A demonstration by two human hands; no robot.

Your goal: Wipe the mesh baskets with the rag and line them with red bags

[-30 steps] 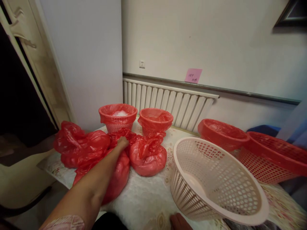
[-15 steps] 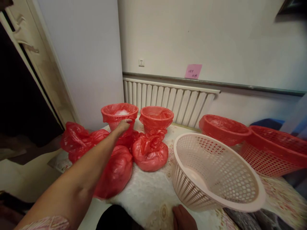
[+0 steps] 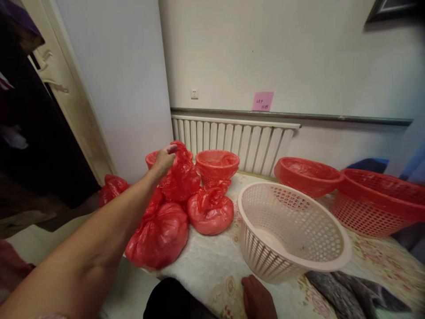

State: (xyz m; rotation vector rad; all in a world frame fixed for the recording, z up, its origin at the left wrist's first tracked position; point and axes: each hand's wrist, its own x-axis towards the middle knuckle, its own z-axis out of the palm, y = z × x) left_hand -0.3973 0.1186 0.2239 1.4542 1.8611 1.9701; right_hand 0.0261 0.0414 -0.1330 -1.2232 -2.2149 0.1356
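Note:
Stretched forward, my left hand (image 3: 164, 158) is closed on the top of a red plastic bag (image 3: 181, 175), holding it up in front of a red basket (image 3: 152, 159). Most of that basket is hidden behind the hand and bag. Below them lie two full, gathered red bags, a larger one (image 3: 157, 237) and a smaller one (image 3: 211, 212). My right hand (image 3: 259, 297) rests on the flowered cloth (image 3: 215, 261) near the bottom edge, its fingers folded and nothing visible in them, beside a pale pink slotted basket (image 3: 292, 235).
A red bag-lined basket (image 3: 217, 160) stands by the radiator (image 3: 232, 133). Two more red baskets, one lined (image 3: 308, 177) and one wider (image 3: 372, 208), stand at the right. Another red bag (image 3: 113, 188) lies far left. Grey fabric (image 3: 348, 292) lies at lower right.
My left hand has risen slightly and now lifts a red bag by its top; before, it was at the left basket's rim. My right hand stays on the cloth. The view has shifted a little.

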